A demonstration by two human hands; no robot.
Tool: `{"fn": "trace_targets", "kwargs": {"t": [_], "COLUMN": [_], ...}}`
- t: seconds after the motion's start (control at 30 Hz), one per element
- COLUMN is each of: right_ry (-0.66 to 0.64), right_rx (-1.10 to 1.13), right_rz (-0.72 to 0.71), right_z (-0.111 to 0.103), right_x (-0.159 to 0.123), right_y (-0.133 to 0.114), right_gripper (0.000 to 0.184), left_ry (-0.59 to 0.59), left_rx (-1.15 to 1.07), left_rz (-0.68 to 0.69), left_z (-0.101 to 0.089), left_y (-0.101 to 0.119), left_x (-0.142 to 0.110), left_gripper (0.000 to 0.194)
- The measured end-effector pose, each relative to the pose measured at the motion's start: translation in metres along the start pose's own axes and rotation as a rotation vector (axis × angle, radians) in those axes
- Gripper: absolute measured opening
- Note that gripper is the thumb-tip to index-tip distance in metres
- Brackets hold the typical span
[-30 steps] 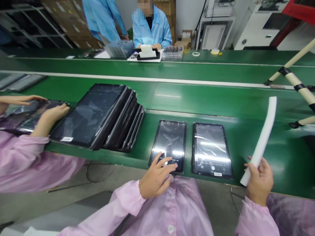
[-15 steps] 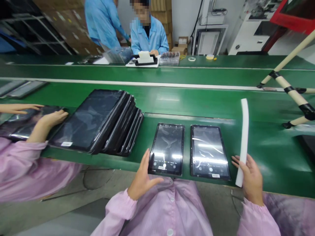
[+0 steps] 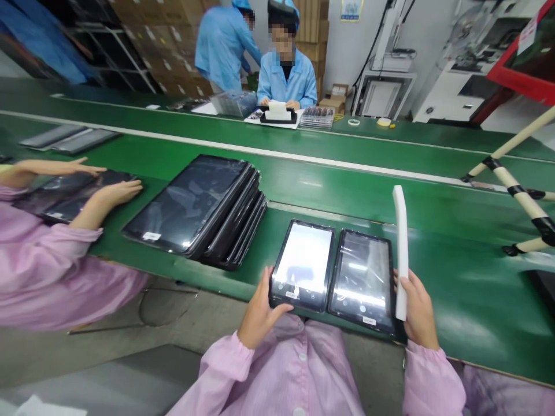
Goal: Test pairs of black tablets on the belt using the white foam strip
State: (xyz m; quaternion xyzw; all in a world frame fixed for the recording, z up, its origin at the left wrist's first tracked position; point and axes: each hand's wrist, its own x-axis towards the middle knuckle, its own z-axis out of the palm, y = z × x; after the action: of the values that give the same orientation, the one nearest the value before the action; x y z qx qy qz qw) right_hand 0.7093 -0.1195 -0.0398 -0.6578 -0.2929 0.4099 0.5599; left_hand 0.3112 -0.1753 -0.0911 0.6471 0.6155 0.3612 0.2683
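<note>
The green bench (image 3: 485, 300) reaches past my left hand (image 3: 256, 316) and right hand (image 3: 418, 312), the stack of tablets (image 3: 191, 202) lies left of my spread, open left fingers, which rest against the bright tablet (image 3: 303, 254), and the darker tablet (image 3: 364, 268) sits just left of my right fingers, gripping the white strip (image 3: 401, 242).

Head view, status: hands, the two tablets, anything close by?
Left hand at left tablet. Right hand gripping white strip beside right tablet. Tablets side by side, left one brighter. Tablet stack left of them.
</note>
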Motion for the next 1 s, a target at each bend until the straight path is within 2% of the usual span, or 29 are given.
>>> {"fn": "trace_targets", "kwargs": {"t": [0.2,0.27,0.4,0.5,0.6,0.7,0.8,0.9,1.0], "right_ry": [-0.052,-0.068,-0.072,-0.041,-0.006,0.008,-0.027,-0.218,-0.42], "right_rx": [-0.025,-0.026,-0.114,-0.294,-0.406,-0.442,-0.553,-0.665,-0.769], "right_rz": [-0.011,-0.043,-0.158,-0.317,-0.444,-0.53,-0.613,-0.745,-0.841], "right_z": [-0.001,-0.005,-0.017,-0.031,-0.045,-0.054,-0.045,-0.017,0.013], "right_x": [0.013,0.017,0.012,0.007,0.007,0.009,0.009,0.009,0.011], "right_y": [0.004,0.005,-0.001,-0.014,-0.032,-0.052,-0.065,-0.066,-0.06], "right_gripper": [0.068,0.07,0.074,0.069,0.066,0.064,0.056,0.05,0.053], "left_ry": [-0.007,0.012,0.209,0.318,0.314,0.27,0.252,0.265,0.292], "left_rx": [-0.036,-0.125,-0.418,-0.593,-0.654,-0.63,-0.605,-0.606,-0.619], "left_rz": [0.004,-0.028,-0.167,-0.247,-0.241,-0.217,-0.2,-0.185,-0.181], "left_z": [-0.006,-0.009,-0.012,-0.011,-0.012,-0.014,-0.015,-0.015,-0.016], "left_y": [0.0,0.0,0.003,0.005,0.005,0.002,-0.001,-0.001,0.001], "left_x": [0.005,0.015,0.056,0.094,0.124,0.139,0.139,0.135,0.132], "left_gripper": [0.114,0.105,0.069,0.06,0.06,0.061,0.061,0.063,0.071]}}
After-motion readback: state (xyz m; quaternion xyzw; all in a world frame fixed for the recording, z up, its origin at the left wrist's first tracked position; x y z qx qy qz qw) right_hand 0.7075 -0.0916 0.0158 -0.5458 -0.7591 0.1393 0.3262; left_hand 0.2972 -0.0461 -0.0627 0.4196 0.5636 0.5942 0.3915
